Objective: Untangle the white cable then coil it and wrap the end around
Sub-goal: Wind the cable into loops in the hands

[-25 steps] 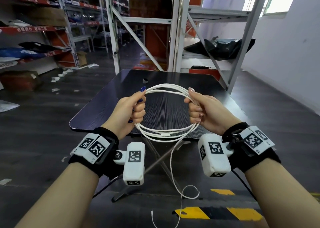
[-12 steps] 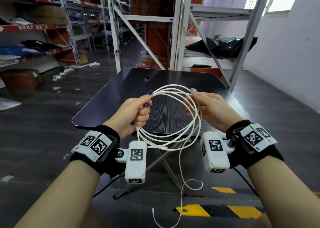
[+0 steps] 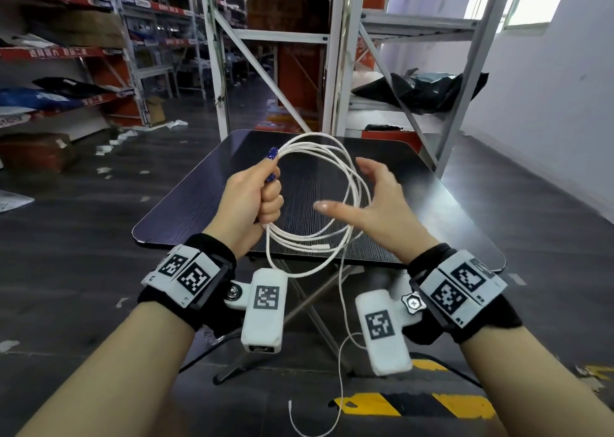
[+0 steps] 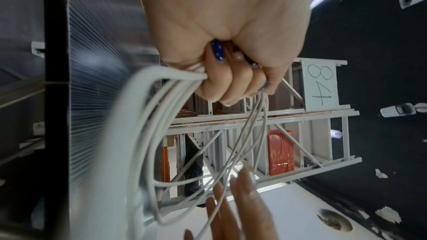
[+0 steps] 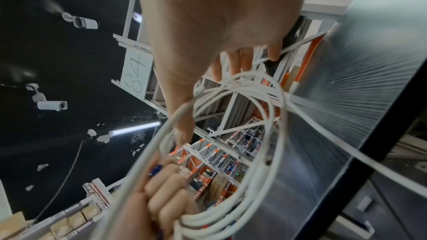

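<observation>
Much of the white cable (image 3: 345, 170) is hard to follow: in the left wrist view its near loops blur into a pale mass at the left of the frame, and in the right wrist view the loops smear across the lower middle. The right hand's (image 3: 382, 204) fingers are motion-blurred in the head view, so I cannot tell whether its thumb actually touches a strand. The loose tail drops behind the right wrist camera unit (image 3: 382, 333) and runs to the bottom edge of the frame.

The cable hangs as a coil of several loops in the centre of the head view, above the near part of the dark table (image 3: 432, 204). The left hand (image 3: 252, 200) is clenched around the coil's left side, strands leaving the fist above and below. The right hand is spread and relaxed at the coil's right side, fingers beyond the loops and thumb reaching into the ring, gripping nothing. One connector end (image 3: 317, 246) lies across the lower loops.
</observation>
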